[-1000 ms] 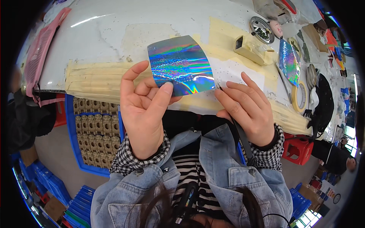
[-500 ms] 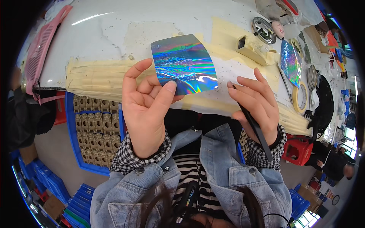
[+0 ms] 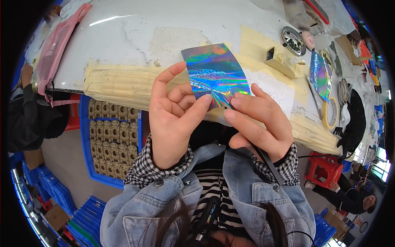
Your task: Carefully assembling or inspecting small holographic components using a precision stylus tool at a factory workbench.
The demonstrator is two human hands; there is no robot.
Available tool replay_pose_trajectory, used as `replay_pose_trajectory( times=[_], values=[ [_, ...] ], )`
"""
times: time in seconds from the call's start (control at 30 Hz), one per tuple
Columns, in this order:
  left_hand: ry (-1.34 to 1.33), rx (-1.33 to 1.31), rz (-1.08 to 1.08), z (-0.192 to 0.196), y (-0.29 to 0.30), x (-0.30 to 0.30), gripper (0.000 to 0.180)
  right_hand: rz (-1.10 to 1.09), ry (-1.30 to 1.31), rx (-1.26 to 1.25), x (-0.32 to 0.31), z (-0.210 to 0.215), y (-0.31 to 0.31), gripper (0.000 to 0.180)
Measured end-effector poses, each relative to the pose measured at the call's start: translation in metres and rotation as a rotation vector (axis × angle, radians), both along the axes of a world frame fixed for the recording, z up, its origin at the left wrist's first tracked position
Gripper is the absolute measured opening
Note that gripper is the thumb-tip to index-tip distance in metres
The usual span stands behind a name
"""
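Note:
A shiny rainbow-coloured holographic sheet (image 3: 216,68) is pinched at its lower edge between the thumb and fingers of my left hand (image 3: 175,119). Fine rows of small marks run across its surface. My right hand (image 3: 267,125) is closed around slim black tweezers (image 3: 269,166), whose back end points toward my right cuff. The tweezers' tips lie at the sheet's lower edge, close to my left thumb; whether they grip anything there is too small to tell. Both hands are raised over the table's near edge.
Tape strips (image 3: 119,84) line the table edge. To the right are a small cream box (image 3: 284,61), a round metal dish (image 3: 293,43), another holographic sheet (image 3: 320,76) and a tape roll (image 3: 329,113). A pink basket (image 3: 59,45) stands left; below, a blue tray (image 3: 86,140) holds brownish parts.
My right hand has moved left, bringing the tweezers' tips from beside the holographic sheet to its lower edge. My left hand still holds the sheet. The whole view has shifted slightly.

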State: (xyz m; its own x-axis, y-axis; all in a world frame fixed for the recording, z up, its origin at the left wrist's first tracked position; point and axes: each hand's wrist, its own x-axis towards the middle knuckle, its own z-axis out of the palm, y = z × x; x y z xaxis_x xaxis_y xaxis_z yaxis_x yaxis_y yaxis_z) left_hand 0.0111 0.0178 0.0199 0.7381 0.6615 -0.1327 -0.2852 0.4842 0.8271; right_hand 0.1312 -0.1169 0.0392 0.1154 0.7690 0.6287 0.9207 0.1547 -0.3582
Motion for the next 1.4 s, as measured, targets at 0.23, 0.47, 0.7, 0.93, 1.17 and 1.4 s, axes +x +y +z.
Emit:
replay_pose_trajectory(
  times=[0.23,0.47,0.7,0.93,1.17,1.4],
  values=[
    [0.005,0.004,-0.035,-0.0002,0.0007,-0.0011,0.060,0.020,-0.014,-0.009,0.0008,-0.0039,0.0049,0.037],
    [0.020,0.024,-0.020,0.0001,-0.0004,-0.0016,0.057,0.022,-0.034,-0.018,0.0007,-0.0034,0.0060,0.037],
    [0.035,0.031,-0.018,-0.0003,-0.0006,-0.0015,0.057,0.030,-0.012,0.002,0.0017,-0.0064,0.0062,0.037],
    [0.033,0.025,-0.018,0.0002,-0.0007,-0.0017,0.057,0.030,0.002,-0.011,0.0013,-0.0046,0.0069,0.037],
    [0.027,0.030,-0.016,-0.0004,-0.0011,-0.0014,0.056,0.028,0.012,-0.018,0.0008,-0.0042,0.0074,0.037],
    [0.034,0.040,-0.014,-0.0002,-0.0017,-0.0011,0.056,0.022,0.042,-0.047,0.0012,-0.0022,0.0065,0.039]
  ],
)
